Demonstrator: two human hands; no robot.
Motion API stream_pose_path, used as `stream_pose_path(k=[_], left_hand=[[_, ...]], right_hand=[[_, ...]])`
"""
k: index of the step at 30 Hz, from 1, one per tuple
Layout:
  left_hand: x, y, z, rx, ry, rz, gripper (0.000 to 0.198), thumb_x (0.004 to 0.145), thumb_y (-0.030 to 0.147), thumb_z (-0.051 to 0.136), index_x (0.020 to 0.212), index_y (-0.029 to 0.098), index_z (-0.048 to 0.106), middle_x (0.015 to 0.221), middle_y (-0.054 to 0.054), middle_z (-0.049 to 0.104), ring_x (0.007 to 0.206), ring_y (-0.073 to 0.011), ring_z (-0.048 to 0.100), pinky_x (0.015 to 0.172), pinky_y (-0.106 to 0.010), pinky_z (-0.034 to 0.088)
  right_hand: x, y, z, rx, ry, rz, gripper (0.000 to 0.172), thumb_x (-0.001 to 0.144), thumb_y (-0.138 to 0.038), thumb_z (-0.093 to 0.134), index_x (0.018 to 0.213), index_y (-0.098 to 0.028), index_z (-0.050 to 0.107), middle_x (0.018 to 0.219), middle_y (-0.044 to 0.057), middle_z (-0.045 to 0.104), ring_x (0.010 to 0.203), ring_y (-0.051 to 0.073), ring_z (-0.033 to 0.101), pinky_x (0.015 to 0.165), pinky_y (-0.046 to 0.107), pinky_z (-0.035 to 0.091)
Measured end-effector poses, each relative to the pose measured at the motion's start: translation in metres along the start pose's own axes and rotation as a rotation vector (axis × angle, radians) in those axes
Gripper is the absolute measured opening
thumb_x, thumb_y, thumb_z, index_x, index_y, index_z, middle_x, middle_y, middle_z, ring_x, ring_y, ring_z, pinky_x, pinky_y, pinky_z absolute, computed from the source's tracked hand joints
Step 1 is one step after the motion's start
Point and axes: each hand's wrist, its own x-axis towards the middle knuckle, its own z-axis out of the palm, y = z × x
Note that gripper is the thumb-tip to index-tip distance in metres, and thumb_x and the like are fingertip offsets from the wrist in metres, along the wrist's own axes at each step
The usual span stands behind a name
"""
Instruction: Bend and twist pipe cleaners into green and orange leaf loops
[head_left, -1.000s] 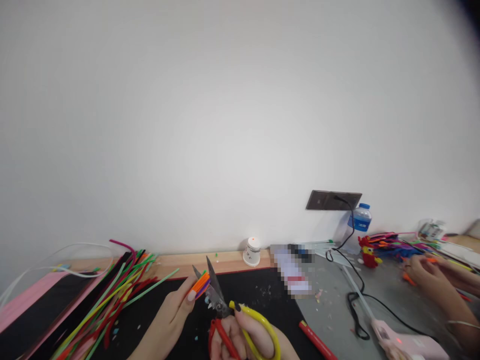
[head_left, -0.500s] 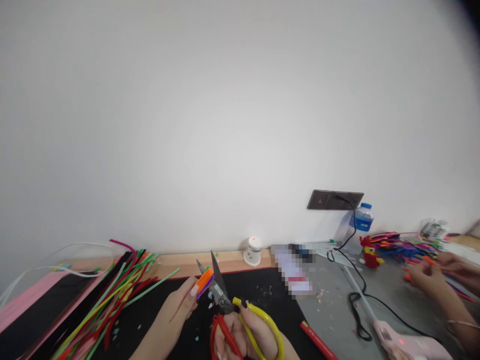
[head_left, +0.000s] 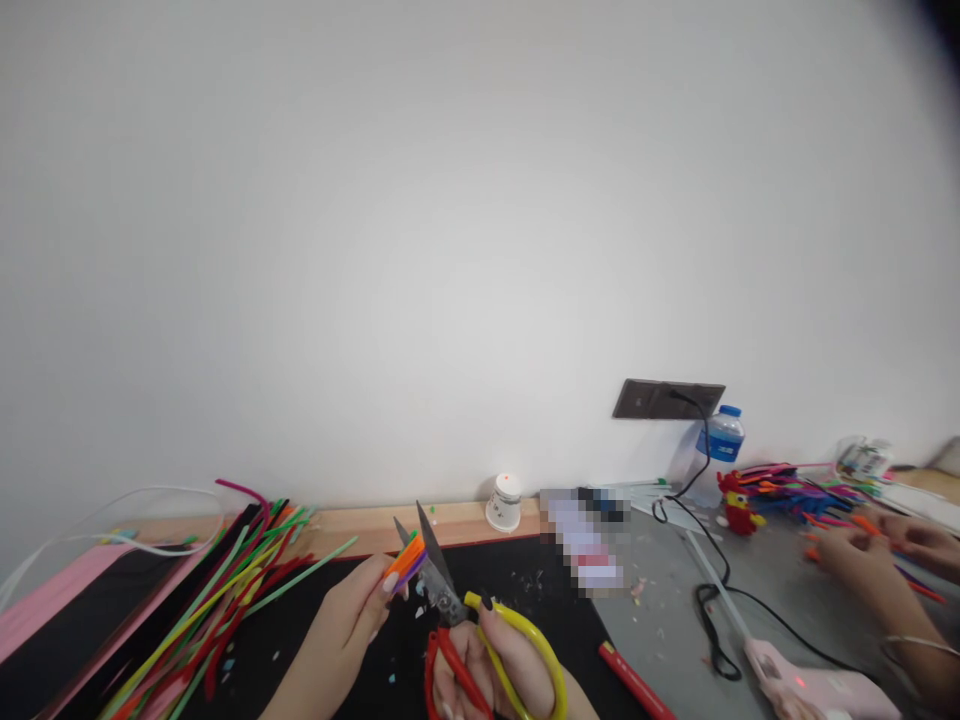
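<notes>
A short bundle of orange and purple pipe cleaners (head_left: 406, 563) is pinched between the thumb and fingers of my left hand (head_left: 351, 620), with a bit of green at its tip. My right hand (head_left: 499, 665) grips a pair of scissors (head_left: 441, 590) with one yellow and one red handle. The scissor blades stand apart and point up and away, the bundle's end lying between or against them; which one I cannot tell. Beneath both hands lies a black mat (head_left: 360, 660) scattered with small clippings.
Long pipe cleaners (head_left: 225, 600) are heaped left, beside a dark tablet-like panel (head_left: 82, 620). A white paper cup (head_left: 504, 502) stands near the wall. A red stick-shaped tool (head_left: 634, 680), a pink glue gun (head_left: 817, 685) and its black cord lie right. Another person's hands (head_left: 862, 555) hold orange pieces.
Little differs. My hands and the scissors keep nearly the same place, with the blades still apart beside the bundle. The other person's hands have shifted slightly.
</notes>
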Motion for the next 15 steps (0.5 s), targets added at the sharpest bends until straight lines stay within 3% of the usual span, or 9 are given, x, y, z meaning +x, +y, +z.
stream_pose_path(k=[4, 8, 15], left_hand=[[-0.001, -0.009, 0.001, 0.059, 0.010, -0.022, 0.031, 0.087, 0.038, 0.030, 0.068, 0.022, 0.049, 0.059, 0.004, 0.050, 0.056, -0.0142, 0.048, 0.054, -0.020, 0.039], [0.000, -0.011, 0.000, 0.097, -0.007, -0.013, 0.027, 0.088, 0.036, 0.030, 0.086, 0.023, 0.053, 0.071, 0.000, 0.060, 0.073, -0.0182, 0.056, 0.061, -0.021, 0.042], [0.001, -0.021, -0.004, 0.199, -0.002, 0.005, 0.027, 0.088, 0.035, 0.029, 0.095, 0.023, 0.052, 0.081, -0.002, 0.064, 0.087, -0.0200, 0.057, 0.070, -0.023, 0.044]], right_hand=[[0.014, 0.011, -0.002, 0.105, -0.077, 0.027, 0.081, 0.069, -0.076, 0.011, 0.054, -0.010, 0.054, 0.040, 0.002, 0.045, 0.030, 0.006, 0.036, 0.030, 0.017, 0.022], [0.024, 0.020, -0.003, 0.091, -0.070, 0.109, 0.083, 0.061, -0.082, 0.008, 0.047, -0.011, 0.049, 0.035, 0.001, 0.041, 0.025, 0.005, 0.034, 0.025, 0.017, 0.018], [0.022, 0.016, 0.000, -0.065, -0.036, 0.103, 0.071, 0.070, -0.075, 0.011, 0.045, -0.016, 0.041, 0.029, -0.005, 0.034, 0.023, 0.004, 0.027, 0.025, 0.014, 0.018]])
